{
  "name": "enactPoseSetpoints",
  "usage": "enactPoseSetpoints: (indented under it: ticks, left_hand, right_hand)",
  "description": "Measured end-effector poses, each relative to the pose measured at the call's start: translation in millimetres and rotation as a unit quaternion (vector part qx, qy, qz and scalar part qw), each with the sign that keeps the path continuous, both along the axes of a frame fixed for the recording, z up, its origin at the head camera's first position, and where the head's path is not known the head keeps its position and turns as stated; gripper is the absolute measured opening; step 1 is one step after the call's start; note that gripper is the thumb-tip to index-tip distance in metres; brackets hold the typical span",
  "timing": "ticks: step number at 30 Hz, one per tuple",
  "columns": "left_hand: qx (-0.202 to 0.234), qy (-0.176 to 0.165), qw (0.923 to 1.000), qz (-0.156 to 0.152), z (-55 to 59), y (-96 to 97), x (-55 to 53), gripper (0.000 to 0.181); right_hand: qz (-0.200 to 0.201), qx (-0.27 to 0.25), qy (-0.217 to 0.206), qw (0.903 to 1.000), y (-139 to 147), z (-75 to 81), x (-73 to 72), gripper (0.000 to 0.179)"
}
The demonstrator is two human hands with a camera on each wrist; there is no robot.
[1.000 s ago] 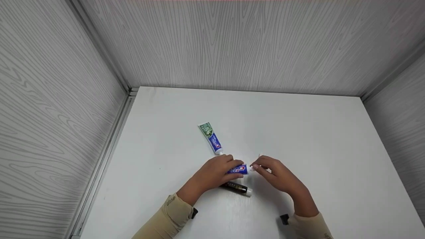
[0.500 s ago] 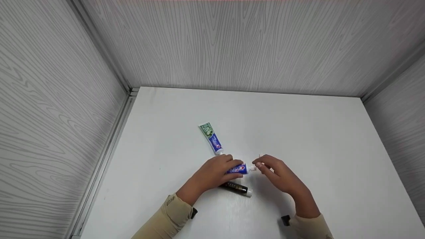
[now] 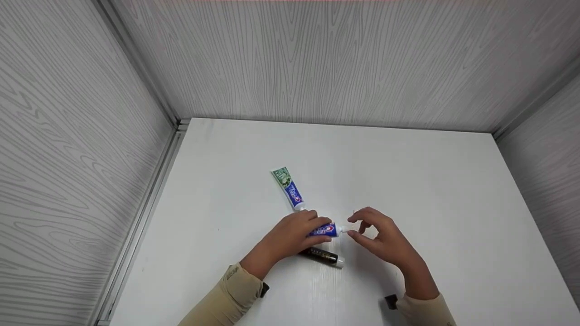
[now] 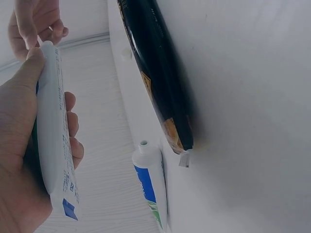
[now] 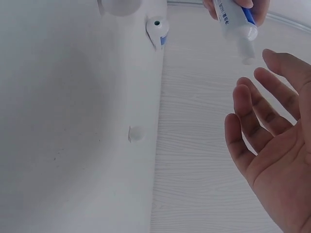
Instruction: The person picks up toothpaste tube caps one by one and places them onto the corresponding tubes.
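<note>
My left hand [image 3: 294, 233] grips a blue and white toothpaste tube [image 3: 324, 230] above the table, its narrow white cap end [image 5: 246, 52] pointing right. In the left wrist view the tube's printed white back [image 4: 54, 121] faces the camera, with the fingers wrapped behind it. Just off the cap end is my right hand [image 3: 380, 233], thumb and fingers spread apart with nothing between them. The right thumb tip [image 5: 272, 57] lies close beside the cap end in the right wrist view.
A green and blue toothpaste tube [image 3: 288, 188] lies farther back, its nozzle [image 4: 143, 143] uncapped. Below my left hand lies a black tube [image 3: 321, 255] with a white cap, partly hidden. A small white cap [image 5: 136, 133] sits on the white tabletop [image 3: 408, 181]; panels rise around it.
My right hand has drawn slightly right, and its fingers have spread from a pinch by the cap end. The cap end now shows more fully. The left hand and tube stay nearly still.
</note>
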State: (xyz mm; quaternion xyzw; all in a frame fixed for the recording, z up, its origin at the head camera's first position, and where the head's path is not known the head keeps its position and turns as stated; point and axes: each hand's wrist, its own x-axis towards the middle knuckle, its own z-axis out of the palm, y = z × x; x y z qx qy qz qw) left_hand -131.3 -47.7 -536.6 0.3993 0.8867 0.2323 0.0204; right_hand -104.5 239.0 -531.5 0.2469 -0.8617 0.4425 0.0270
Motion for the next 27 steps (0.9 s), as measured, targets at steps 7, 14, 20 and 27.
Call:
enactPoseSetpoints:
  ticks: [7, 14, 20, 27]
  left_hand:
    - [-0.007, -0.003, 1.0, 0.0, 1.7, 0.2, 1.1, 0.054]
    - [-0.006, -0.009, 0.9999, -0.001, 3.0, 0.4, 2.1, 0.054]
    - [0.003, 0.003, 1.0, -0.007, 1.3, 0.9, 1.9, 0.053]
    - [0.007, 0.018, 0.9997, -0.013, 0.8, 1.6, 1.0, 0.052]
  right_hand:
    - [0.007, -0.003, -0.019, 0.9998, -0.8, 2.0, 1.2, 0.033]
    - [0.014, -0.012, -0.01, 0.9998, -3.1, 0.9, 2.0, 0.031]
    - [0.017, -0.008, -0.018, 0.9997, -3.5, 0.7, 1.8, 0.026]
    - [0.028, 0.0, -0.003, 0.9996, -2.8, -1.3, 0.8, 0.024]
